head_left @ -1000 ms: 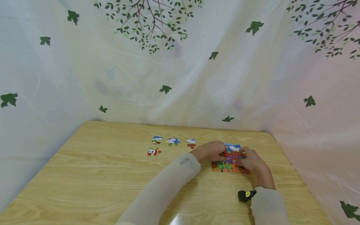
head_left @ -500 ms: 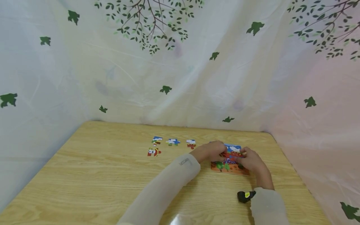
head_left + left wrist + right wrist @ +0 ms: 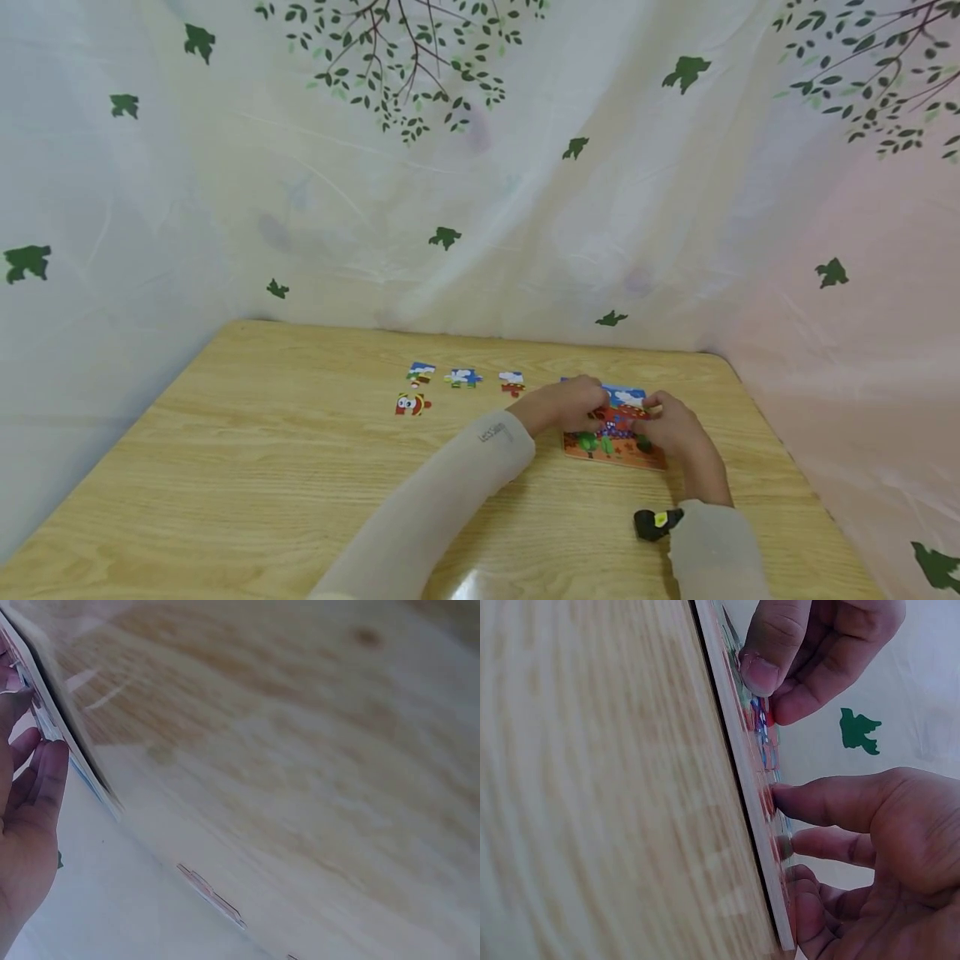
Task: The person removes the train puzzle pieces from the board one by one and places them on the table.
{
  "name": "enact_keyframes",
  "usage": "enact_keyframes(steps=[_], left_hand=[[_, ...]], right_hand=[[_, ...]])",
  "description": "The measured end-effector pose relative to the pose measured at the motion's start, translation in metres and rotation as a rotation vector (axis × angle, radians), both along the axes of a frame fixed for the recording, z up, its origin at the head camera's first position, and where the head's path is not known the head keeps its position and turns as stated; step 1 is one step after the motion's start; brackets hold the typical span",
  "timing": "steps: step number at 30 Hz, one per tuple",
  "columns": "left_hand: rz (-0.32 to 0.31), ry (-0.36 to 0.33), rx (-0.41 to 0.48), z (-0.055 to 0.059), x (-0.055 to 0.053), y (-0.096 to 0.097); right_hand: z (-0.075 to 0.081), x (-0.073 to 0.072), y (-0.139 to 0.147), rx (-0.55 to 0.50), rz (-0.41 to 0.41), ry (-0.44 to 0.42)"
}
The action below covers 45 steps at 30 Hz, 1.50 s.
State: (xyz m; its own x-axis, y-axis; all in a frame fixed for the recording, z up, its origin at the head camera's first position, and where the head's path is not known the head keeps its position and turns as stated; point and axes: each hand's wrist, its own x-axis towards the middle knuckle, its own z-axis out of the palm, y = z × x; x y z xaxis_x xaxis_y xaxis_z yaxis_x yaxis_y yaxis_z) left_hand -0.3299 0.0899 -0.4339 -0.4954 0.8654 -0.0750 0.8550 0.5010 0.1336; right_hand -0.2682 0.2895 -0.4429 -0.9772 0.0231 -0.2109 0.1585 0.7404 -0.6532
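Observation:
A colourful jigsaw puzzle board (image 3: 617,456) lies at the right of the table, its picture partly covered by both hands. My left hand (image 3: 567,402) reaches over its left side. In the right wrist view, the left thumb and curled fingers pinch at a red and blue puzzle piece (image 3: 762,720) on the board's face. From the right side, my right hand (image 3: 677,431) touches the board with thumb and fingertips, the fingers spread and fairly straight. The left wrist view catches the left hand (image 3: 34,802) at the board's edge, with the fingertips partly hidden.
Loose puzzle pieces lie left of the board: a blue and white one (image 3: 462,377), a white and red one (image 3: 512,382), a corner piece (image 3: 420,372) and one with a cartoon face (image 3: 412,405). A black strapped device (image 3: 657,524) sits at the right wrist. A printed curtain (image 3: 510,208) backs the table.
The board has turned very slightly under the hands. Both hands stay on it with small finger shifts; the loose pieces keep their places.

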Motion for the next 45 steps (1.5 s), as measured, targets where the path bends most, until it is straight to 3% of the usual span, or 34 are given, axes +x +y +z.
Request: enact_keyframes(steps=[5,14,18,19,25,26,29,36,45], left_hand=[[-0.008,0.029,-0.01,0.001,0.0,0.0],[0.037,-0.028,0.032,0.006,0.003,-0.008],[0.028,-0.027,0.035,0.007,-0.001,-0.017],[0.026,-0.028,0.04,0.001,-0.007,-0.018],[0.072,-0.03,0.019,0.004,-0.011,-0.037],[0.082,-0.031,0.018,0.01,-0.006,-0.042],[0.099,-0.013,0.035,0.008,-0.006,-0.053],[0.082,0.025,0.049,0.012,-0.004,-0.084],[0.126,0.02,0.061,0.007,0.002,-0.125]], right_hand=[[0.0,-0.001,0.001,0.008,0.012,0.008],[-0.001,-0.002,0.002,0.017,0.007,-0.002],[-0.001,-0.002,0.0,-0.007,-0.012,-0.022],[-0.001,-0.002,0.0,-0.009,-0.019,-0.022],[0.001,-0.001,-0.003,-0.011,-0.054,-0.032],[0.002,-0.001,-0.003,-0.01,-0.052,-0.034],[0.003,0.0,-0.003,-0.014,-0.051,-0.043],[0.002,0.001,-0.003,-0.019,-0.052,-0.045],[0.0,0.002,-0.002,-0.016,-0.041,-0.034]])
